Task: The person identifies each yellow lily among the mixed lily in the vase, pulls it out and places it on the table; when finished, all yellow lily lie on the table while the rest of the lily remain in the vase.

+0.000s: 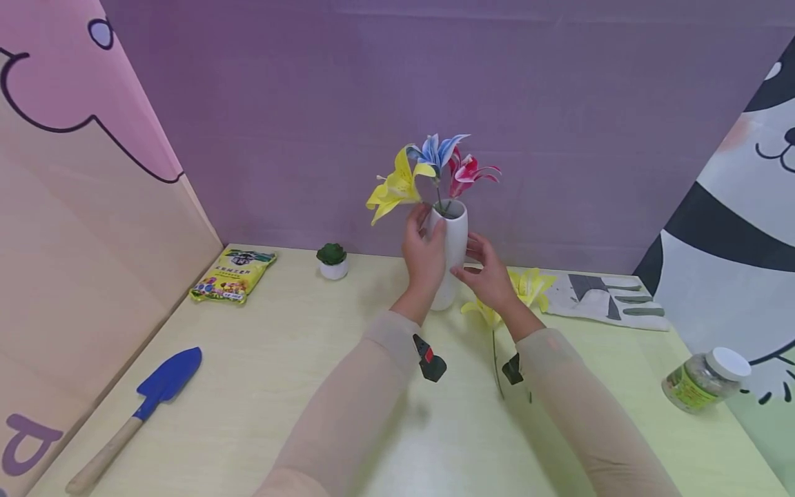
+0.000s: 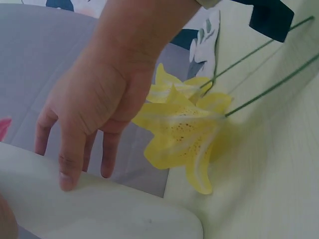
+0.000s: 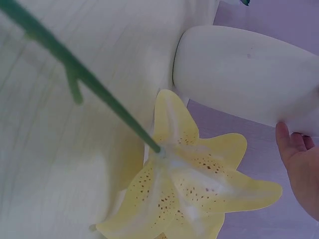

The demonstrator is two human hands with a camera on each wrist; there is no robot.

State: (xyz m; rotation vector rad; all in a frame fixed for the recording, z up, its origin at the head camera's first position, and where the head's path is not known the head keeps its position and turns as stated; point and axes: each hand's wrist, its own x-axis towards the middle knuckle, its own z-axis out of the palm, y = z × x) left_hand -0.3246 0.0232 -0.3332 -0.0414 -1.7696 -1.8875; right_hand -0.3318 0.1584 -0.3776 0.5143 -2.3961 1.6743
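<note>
A white vase (image 1: 456, 241) stands upright toward the back of the table, holding a yellow lily (image 1: 397, 186), a blue lily (image 1: 435, 152) and a red lily (image 1: 470, 172). My left hand (image 1: 425, 252) grips its left side near the rim, thumb across the front. At the right side, the thumb and fingertips of my right hand (image 1: 489, 276) touch the vase; in the left wrist view its fingers are fairly straight. Yellow lilies (image 2: 184, 129) with green stems lie on the table beside the right wrist. A yellow lily (image 3: 189, 184) appears close up in the right wrist view.
Left of the vase sit a small potted succulent (image 1: 332, 262) and a yellow packet (image 1: 233, 276). A blue trowel (image 1: 168, 376) lies at the front left. To the right are grey-and-white gloves (image 1: 602, 300) and a clear jar (image 1: 704, 381) with a white lid. A purple backdrop (image 1: 310, 124) rises behind.
</note>
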